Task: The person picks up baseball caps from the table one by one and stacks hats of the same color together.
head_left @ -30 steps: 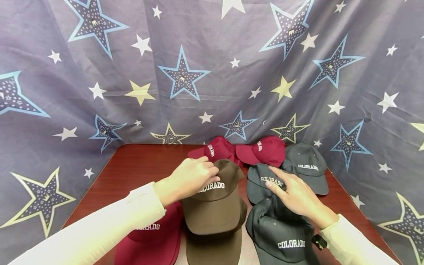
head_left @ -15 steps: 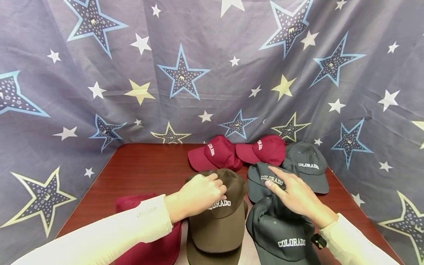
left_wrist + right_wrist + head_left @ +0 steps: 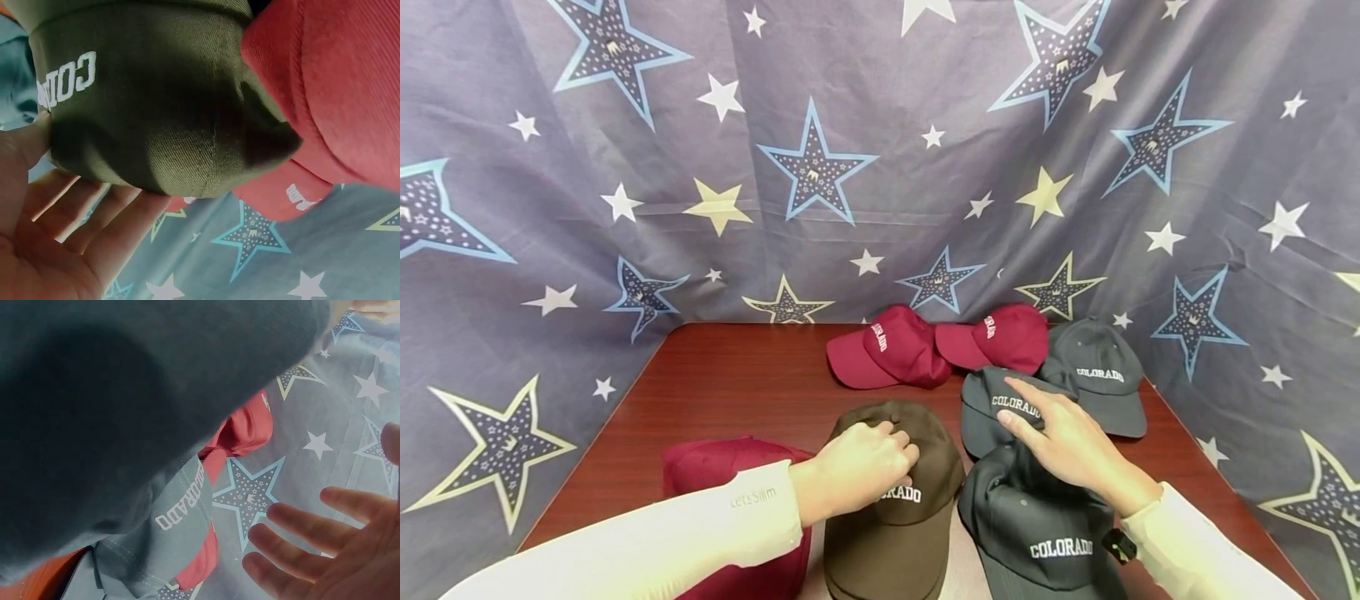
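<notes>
At the front middle of the table lies a brown baseball cap (image 3: pixel 887 550) with white lettering, its brim toward me. My left hand (image 3: pixel 861 467) holds it by the crown; in the left wrist view the thumb (image 3: pixel 31 140) is at the lettering and the fingertips (image 3: pixel 153 203) at the crown's top. The second brown cap seen earlier beneath it is hidden now. My right hand (image 3: pixel 1067 437), its fingers spread and holding nothing, is above the dark grey caps: a front one (image 3: pixel 1037 533) and one behind it (image 3: pixel 985 408). In the right wrist view its fingers (image 3: pixel 300 550) stand apart from the caps.
A maroon cap (image 3: pixel 722 462) lies at front left, partly under my left sleeve. Two maroon caps (image 3: pixel 891 346) (image 3: pixel 996 337) and another grey cap (image 3: pixel 1097 375) sit at the back right of the reddish-brown table (image 3: pixel 722 367). A star-patterned cloth (image 3: pixel 850 167) hangs behind.
My left hand has brought the brown cap down and toward me, onto the other brown cap, which it now covers. The right hand has stayed nearly still.
</notes>
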Motion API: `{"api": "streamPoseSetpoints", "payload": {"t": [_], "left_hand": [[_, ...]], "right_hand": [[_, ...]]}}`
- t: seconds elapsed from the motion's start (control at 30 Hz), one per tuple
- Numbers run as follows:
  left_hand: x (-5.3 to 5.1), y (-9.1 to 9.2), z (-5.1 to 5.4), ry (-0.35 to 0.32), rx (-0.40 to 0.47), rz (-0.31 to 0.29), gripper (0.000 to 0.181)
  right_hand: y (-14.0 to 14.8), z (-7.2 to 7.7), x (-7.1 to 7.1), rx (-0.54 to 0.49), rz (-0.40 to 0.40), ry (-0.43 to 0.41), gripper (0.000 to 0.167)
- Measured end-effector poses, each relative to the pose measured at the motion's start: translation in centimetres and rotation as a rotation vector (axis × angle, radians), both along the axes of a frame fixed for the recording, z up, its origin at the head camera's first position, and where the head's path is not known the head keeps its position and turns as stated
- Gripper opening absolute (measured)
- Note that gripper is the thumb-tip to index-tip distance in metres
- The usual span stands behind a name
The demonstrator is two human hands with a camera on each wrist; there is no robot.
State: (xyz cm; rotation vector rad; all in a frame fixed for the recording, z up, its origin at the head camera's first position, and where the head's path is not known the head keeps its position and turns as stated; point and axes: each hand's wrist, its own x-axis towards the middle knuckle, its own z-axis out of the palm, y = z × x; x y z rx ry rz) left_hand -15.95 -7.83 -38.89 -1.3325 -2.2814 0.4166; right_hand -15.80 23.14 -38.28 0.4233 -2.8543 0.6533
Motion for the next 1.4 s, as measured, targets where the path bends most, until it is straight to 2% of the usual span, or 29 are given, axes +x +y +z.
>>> {"api": "streamPoseSetpoints", "payload": {"t": [0.1,0.2,0.37,0.57,0.77,1.0,1.17,1.4], "left_hand": [[0.1,0.1,-0.4,0.011,-0.001,0.025,0.027],[-0.1,0.2,-0.6,-0.016,0.000,0.043,0.026],[-0.1,0.2,-0.9,-0.069,-0.005,0.043,0.024],[-0.3,0.1,-1.1,-0.089,0.013,0.030,0.024],[-0.5,0.1,-1.1,-0.099,0.023,0.031,0.026],[-0.5,-0.2,-0.5,-0.131,0.035,0.046,0.030],[-0.4,-0.8,0.0,-0.184,0.110,0.032,0.031],[-0.9,-2.7,0.8,-0.149,0.287,-0.019,0.033]], "right_hand": [[0.0,-0.1,0.0,-0.004,0.002,-0.003,0.065],[0.0,-0.1,-0.1,-0.006,0.005,-0.003,0.064],[0.0,-0.3,-0.1,-0.012,0.021,0.004,0.063],[0.1,-0.5,-0.3,-0.009,0.026,0.014,0.064],[0.5,-0.4,-0.7,0.000,0.013,0.019,0.065],[1.4,0.4,-1.3,0.000,-0.031,0.024,0.064],[1.9,0.7,-2.0,0.017,-0.039,0.030,0.064],[2.7,0.2,-3.3,0.059,-0.075,0.018,0.064]]}}
